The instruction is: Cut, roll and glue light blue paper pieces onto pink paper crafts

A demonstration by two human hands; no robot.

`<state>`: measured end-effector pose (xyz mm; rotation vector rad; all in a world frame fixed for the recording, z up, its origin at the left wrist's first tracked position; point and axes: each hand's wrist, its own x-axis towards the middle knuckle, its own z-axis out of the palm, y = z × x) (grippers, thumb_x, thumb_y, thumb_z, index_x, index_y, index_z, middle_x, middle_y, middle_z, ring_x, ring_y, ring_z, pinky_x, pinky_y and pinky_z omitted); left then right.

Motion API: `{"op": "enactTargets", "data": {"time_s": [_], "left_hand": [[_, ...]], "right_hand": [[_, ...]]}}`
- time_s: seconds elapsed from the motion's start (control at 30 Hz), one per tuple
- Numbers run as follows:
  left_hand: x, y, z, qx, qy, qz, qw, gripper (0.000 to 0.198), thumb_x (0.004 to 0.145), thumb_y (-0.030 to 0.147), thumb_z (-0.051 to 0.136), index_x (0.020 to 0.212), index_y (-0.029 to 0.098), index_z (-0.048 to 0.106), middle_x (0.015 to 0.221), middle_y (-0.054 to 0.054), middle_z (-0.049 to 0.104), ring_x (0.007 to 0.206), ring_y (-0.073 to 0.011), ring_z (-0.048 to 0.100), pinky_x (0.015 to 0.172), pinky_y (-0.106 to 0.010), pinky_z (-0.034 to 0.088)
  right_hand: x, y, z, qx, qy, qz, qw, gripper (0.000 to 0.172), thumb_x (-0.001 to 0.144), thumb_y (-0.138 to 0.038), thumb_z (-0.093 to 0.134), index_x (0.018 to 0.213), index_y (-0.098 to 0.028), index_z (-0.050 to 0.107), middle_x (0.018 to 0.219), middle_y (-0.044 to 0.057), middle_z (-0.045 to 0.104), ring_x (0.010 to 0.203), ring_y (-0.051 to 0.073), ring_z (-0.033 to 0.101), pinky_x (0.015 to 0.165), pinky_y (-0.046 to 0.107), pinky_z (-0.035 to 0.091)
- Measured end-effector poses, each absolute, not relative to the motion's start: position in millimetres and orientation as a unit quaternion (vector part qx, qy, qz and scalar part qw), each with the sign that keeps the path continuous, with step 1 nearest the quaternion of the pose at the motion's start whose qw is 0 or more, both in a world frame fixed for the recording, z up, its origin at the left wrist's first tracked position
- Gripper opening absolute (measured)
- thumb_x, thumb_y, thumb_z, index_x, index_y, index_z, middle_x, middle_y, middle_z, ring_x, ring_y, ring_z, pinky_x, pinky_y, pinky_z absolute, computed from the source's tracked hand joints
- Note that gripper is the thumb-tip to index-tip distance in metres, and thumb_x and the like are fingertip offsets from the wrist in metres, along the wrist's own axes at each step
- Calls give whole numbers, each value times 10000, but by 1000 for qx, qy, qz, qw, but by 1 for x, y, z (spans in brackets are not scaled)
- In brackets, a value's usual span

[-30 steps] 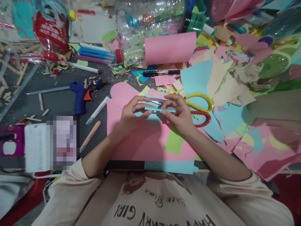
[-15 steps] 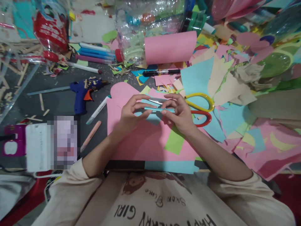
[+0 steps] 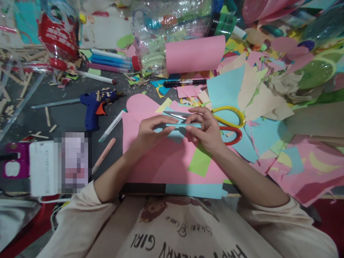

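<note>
- To the far left of your large pink sheet point(image 3: 156, 161): one purple object point(image 3: 15, 165) with a white apple-shaped mark, and beside it one white box-shaped device point(image 3: 41, 168) whose print is too small to read.
- Beyond the sheet, well to its left: one red-labelled plastic bottle point(image 3: 57, 34); its white lettering is too unclear to read.
- Left of the sheet: one blue glue gun point(image 3: 92, 113) with an orange trigger and a clear stick out its back.
- By the sheet's left edge: two markers, a white marker point(image 3: 113, 124) with teal ends and a peach marker point(image 3: 104, 156).
- Above the sheet: your left hand point(image 3: 152, 132), thumb and fingers pinching the left end of one narrow light-blue strip point(image 3: 180, 125).
- At the sheet's near edge: your shirt point(image 3: 172, 229), reading "Show Time" and "GIRL".
- Beyond the sheet: one pink paper cylinder point(image 3: 195, 54).
- On the sheet's right part: one green paper piece point(image 3: 199, 161).
- Above the sheet, further right: your right hand point(image 3: 206, 128), gripping the strip's right end.
- At the sheet's right side, partly behind that hand: one pair of scissors point(image 3: 243, 117), handles yellow and red.
</note>
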<state>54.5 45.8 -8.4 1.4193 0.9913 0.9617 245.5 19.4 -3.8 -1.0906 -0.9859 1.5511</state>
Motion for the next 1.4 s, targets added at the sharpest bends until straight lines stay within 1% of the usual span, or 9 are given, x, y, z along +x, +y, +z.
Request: {"op": "enactTargets", "data": {"time_s": [0.33, 0.5, 0.67, 0.77, 0.93, 1.1, 1.23, 1.3, 1.4], "left_hand": [[56, 44, -9, 616, 390, 440, 524, 162, 770, 374, 785, 805, 216, 772, 894, -59, 788, 841, -179, 740, 777, -306, 589], [55, 44, -14, 639, 370, 471, 483, 130, 777, 335, 785, 839, 221, 774, 920, -62, 792, 866, -178, 747, 795, -296, 596], [54, 47, -16, 685, 330, 489, 427, 55, 796, 239, 770, 848, 225, 762, 910, -51, 784, 850, -158, 742, 779, -280, 589], [53, 49, -16, 706, 313, 497, 395, 77, 790, 197, 772, 857, 231, 753, 905, -36, 767, 839, -142, 730, 762, -265, 578], [52, 48, -14, 701, 332, 486, 403, 64, 792, 262, 776, 833, 225, 741, 924, -46, 735, 885, -150, 706, 790, -273, 563], [53, 43, -12, 672, 373, 420, 483, 199, 834, 370, 725, 943, 203, 717, 924, -70, 753, 833, -158, 709, 711, -258, 552], [54, 43, -9, 704, 380, 377, 467, 233, 840, 424, 700, 866, 195, 735, 845, -62, 771, 734, -150, 701, 678, -264, 545], [54, 43, -7, 702, 397, 371, 461, 272, 839, 462, 688, 820, 196, 737, 811, -56, 772, 702, -147, 694, 658, -264, 540], [54, 43, -5, 677, 431, 382, 459, 312, 825, 499, 689, 795, 193, 739, 807, -58, 772, 706, -151, 697, 641, -256, 534]], "right_hand": [[245, 19, -5, -434, -403, 640, 490, 414, 746, -362, 799, 1042, -258, 529, 740, -91, 606, 391, 20, 445, 363, 168, 433], [247, 19, -8, -436, -412, 638, 483, 420, 754, -391, 793, 1049, -257, 525, 752, -82, 606, 412, 25, 462, 368, 167, 437], [247, 19, -9, -435, -417, 633, 487, 386, 762, -389, 789, 1024, -256, 538, 744, -85, 604, 376, 13, 430, 345, 164, 415], [246, 19, -8, -431, -417, 632, 491, 368, 762, -391, 788, 1002, -253, 547, 735, -87, 611, 358, 9, 417, 337, 164, 403], [245, 20, -9, -442, -429, 619, 488, 367, 762, -421, 780, 992, -242, 557, 739, -75, 626, 385, 17, 447, 351, 160, 412], [246, 19, -7, -452, -468, 587, 482, 339, 771, -421, 766, 981, -231, 579, 748, -50, 631, 493, 52, 542, 383, 159, 441], [247, 18, -8, -464, -504, 566, 458, 335, 788, -454, 743, 990, -236, 587, 788, -20, 642, 618, 99, 598, 436, 189, 480], [247, 17, -9, -469, -515, 552, 459, 345, 789, -480, 739, 1000, -248, 594, 828, -7, 648, 681, 120, 627, 491, 216, 516], [248, 17, -13, -467, -529, 526, 475, 367, 779, -517, 739, 1013, -269, 604, 943, 17, 657, 852, 164, 669, 647, 277, 577]]}}
